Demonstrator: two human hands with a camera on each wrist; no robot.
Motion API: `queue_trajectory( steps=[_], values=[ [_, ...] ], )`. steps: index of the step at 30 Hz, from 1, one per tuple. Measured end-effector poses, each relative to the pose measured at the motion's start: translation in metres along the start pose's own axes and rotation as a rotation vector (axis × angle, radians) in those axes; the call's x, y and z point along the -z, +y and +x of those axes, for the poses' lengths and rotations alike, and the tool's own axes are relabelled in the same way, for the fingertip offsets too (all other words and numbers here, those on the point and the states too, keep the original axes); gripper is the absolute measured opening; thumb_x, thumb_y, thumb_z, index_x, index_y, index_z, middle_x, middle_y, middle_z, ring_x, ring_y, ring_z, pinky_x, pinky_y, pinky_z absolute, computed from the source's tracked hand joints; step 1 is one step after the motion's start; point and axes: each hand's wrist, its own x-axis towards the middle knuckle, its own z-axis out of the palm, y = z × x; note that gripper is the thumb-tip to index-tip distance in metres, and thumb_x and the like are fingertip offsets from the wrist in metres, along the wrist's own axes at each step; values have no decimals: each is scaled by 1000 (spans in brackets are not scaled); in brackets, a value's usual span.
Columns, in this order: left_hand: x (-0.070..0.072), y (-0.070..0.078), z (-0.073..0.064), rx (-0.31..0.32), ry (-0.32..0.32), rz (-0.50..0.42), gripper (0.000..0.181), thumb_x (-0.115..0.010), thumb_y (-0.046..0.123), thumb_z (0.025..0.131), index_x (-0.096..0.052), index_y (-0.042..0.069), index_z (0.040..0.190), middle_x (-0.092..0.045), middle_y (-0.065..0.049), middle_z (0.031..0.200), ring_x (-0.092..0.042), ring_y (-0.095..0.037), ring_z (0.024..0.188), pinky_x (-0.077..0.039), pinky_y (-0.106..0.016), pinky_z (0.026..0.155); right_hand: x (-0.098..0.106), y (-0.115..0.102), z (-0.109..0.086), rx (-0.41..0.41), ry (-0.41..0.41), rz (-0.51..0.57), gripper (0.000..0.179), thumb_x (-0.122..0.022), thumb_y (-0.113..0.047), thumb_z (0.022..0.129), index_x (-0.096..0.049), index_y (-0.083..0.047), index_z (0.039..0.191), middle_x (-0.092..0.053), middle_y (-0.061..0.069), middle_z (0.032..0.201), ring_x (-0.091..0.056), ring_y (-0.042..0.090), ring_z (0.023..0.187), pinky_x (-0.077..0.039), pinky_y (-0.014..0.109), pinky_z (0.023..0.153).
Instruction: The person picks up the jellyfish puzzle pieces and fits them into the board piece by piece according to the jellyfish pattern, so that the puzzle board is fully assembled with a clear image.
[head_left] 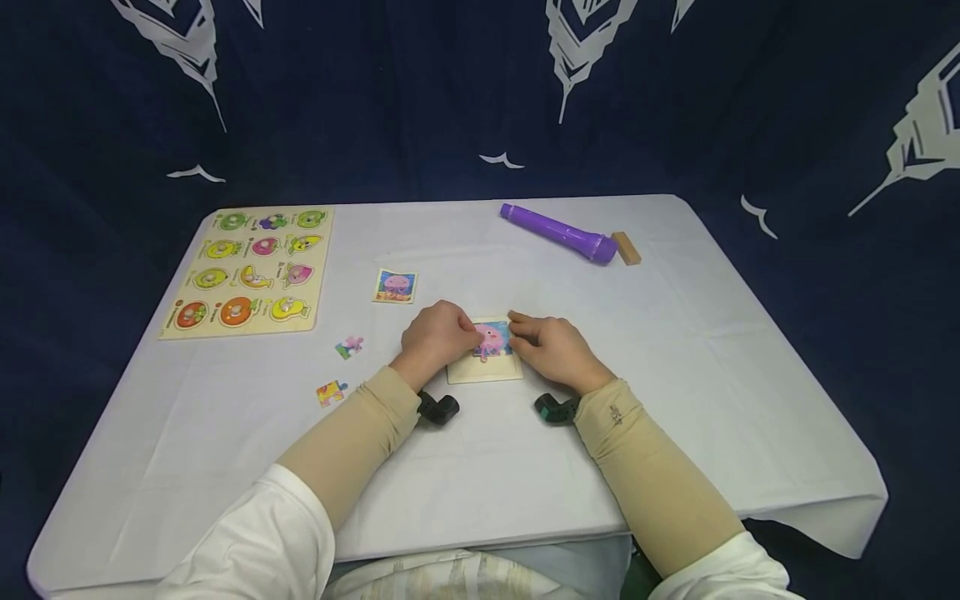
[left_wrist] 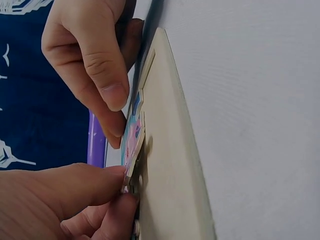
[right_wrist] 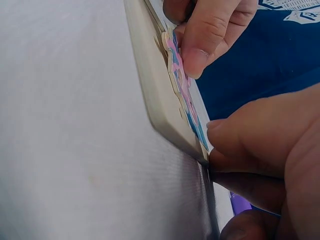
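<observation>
On the white-covered table lies a small wooden puzzle board (head_left: 486, 372) with a pink and blue picture along its upper part. My left hand (head_left: 437, 335) pinches a pink jigsaw piece (left_wrist: 133, 151) between thumb and fingers, tilted over the board's recess in the left wrist view. At the board's right edge, my right hand (head_left: 553, 348) holds the corner, thumb and index fingertips close to the blue part of the picture. Two loose jigsaw pieces lie left of my left hand, one pink and green (head_left: 349, 347), one yellow and red (head_left: 331, 393).
A small picture card (head_left: 395, 286) lies beyond the left hand. The fruit puzzle board (head_left: 251, 271) is at the far left. At the back right are a purple tube (head_left: 558, 232) and a small wooden block (head_left: 626, 248). The tablecloth (head_left: 720, 400) hangs over the table's front edge.
</observation>
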Motion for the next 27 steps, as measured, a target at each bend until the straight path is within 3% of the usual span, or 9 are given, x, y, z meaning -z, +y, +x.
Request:
queue_trajectory(
  steps=[14, 27],
  values=[
    [-3, 3, 4, -11, -16, 117, 27, -78, 48, 89, -73, 21, 84, -72, 5, 86, -64, -16, 76, -47, -36, 64, 1, -3, 0, -10, -15, -6, 40, -64, -24, 102, -64, -5, 136, -54, 2, 152, -49, 30, 142, -38, 50, 117],
    [-6, 2, 0, -68, 38, 116, 25, -78, 45, 90, -72, 23, 78, -69, 7, 76, -62, -16, 69, -44, -34, 60, 0, 0, 1, -17, -7, -11, 40, -63, -26, 102, -65, -6, 137, -55, 1, 152, -49, 29, 142, -38, 49, 117]
  ],
)
